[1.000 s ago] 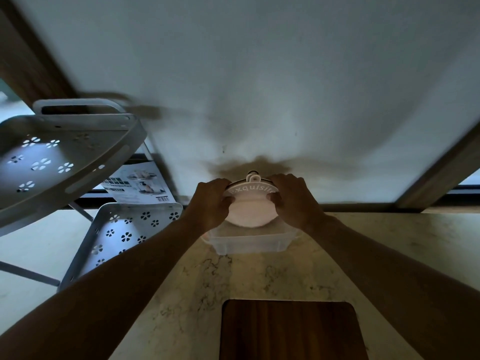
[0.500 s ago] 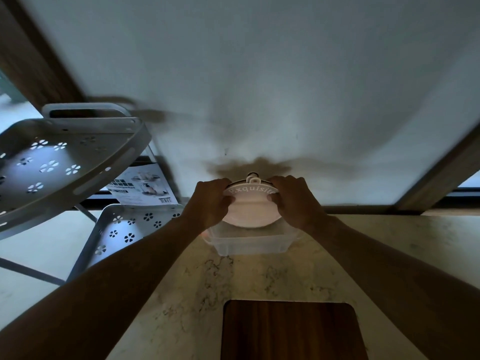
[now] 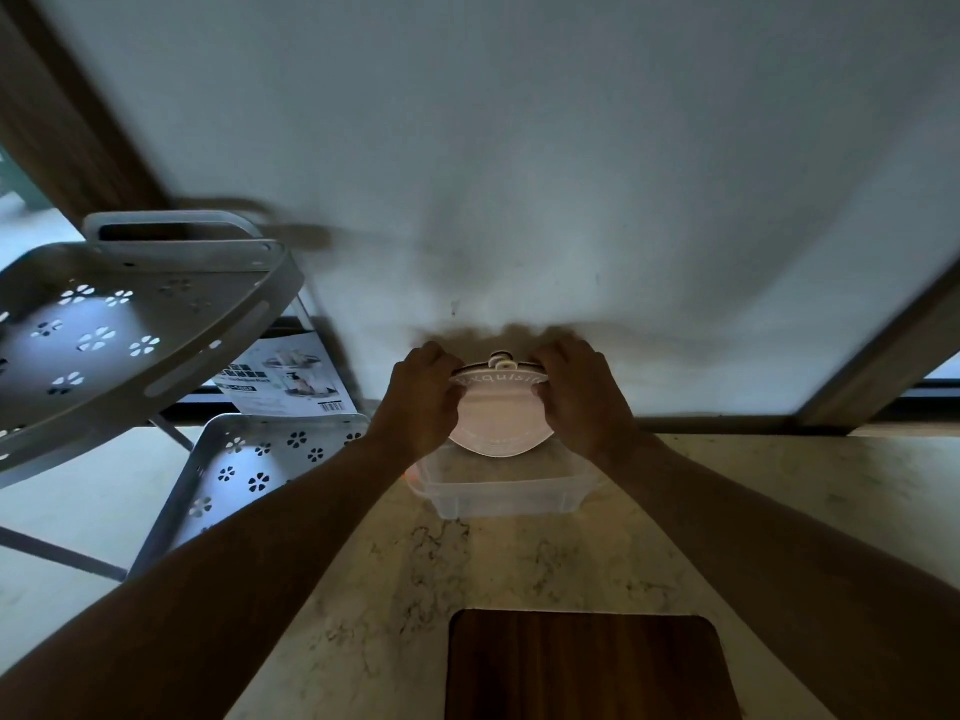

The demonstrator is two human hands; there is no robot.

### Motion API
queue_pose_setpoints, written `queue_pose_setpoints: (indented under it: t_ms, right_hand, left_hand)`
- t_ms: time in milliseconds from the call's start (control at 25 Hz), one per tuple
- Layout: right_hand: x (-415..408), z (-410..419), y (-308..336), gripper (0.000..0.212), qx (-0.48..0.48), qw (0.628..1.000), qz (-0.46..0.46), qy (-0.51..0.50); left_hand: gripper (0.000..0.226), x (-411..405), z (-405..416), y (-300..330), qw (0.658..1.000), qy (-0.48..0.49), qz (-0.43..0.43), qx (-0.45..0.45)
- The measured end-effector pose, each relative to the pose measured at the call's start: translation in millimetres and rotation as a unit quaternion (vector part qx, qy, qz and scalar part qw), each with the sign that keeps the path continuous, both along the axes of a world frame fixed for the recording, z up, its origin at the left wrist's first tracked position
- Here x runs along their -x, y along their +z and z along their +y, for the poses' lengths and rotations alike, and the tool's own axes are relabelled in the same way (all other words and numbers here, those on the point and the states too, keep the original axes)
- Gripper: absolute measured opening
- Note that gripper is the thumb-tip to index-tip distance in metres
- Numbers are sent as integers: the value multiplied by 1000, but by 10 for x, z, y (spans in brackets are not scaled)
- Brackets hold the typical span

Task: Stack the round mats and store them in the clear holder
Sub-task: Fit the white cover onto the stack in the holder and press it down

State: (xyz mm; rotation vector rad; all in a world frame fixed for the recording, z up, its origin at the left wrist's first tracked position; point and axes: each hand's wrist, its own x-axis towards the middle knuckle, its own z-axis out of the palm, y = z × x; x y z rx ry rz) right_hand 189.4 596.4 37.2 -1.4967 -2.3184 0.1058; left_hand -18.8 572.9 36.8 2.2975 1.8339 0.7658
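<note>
nearest the viewer, a dark wooden board (image 3: 587, 667) lies flat on the pale marbled counter (image 3: 363, 589), clear of the work. beyond it, both forearms reach forward to the clear holder (image 3: 498, 493), a shallow transparent tub standing on the counter close to the wall (image 3: 519, 148). held upright on edge over the holder's open top is the stack of round mats (image 3: 496, 415), the front face pale pink with raised lettering along its upper rim, the lower edge level with or just inside the holder's rim; how many mats make up the stack cannot be told. the left hand (image 3: 423, 402) clasps the stack's left edge and the right hand (image 3: 582, 400) clasps its right edge, fingers curled over the rim, thumbs at the front. a small loop tab (image 3: 501, 362) stands up at the top between the hands. judged from the thin profile, the mats are likely light and somewhat flexible, possibly a rubbery material, so the discs could slide or fan apart; a two-sided pinch at opposite rim points, as shown, keeps them aligned while they go down into the holder. to the left, a grey perforated tiered rack (image 3: 130, 324) and a printed box (image 3: 291, 379) stand apart from the task.
</note>
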Motion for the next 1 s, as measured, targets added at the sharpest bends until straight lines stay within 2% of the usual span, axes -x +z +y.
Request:
queue_pose_setpoints:
  t_ms: [160, 520, 840, 1000]
  right_hand:
    - [27, 38, 26, 32, -3, 1000, 10, -3]
    - [-9, 31, 64, 35, 7, 1000, -7, -2]
    - [-35, 0, 88, 35, 14, 1000, -15, -15]
    - [-64, -60, 144, 42, 26, 999, -22, -16]
  left_hand:
    - [15, -3, 35, -33, 1000, 10, 8, -12]
    - [27, -101, 38, -81, 998, 55, 7, -8]
    - [26, -64, -23, -53, 999, 29, 19, -15]
    - [40, -17, -96, 15, 1000, 21, 19, -10]
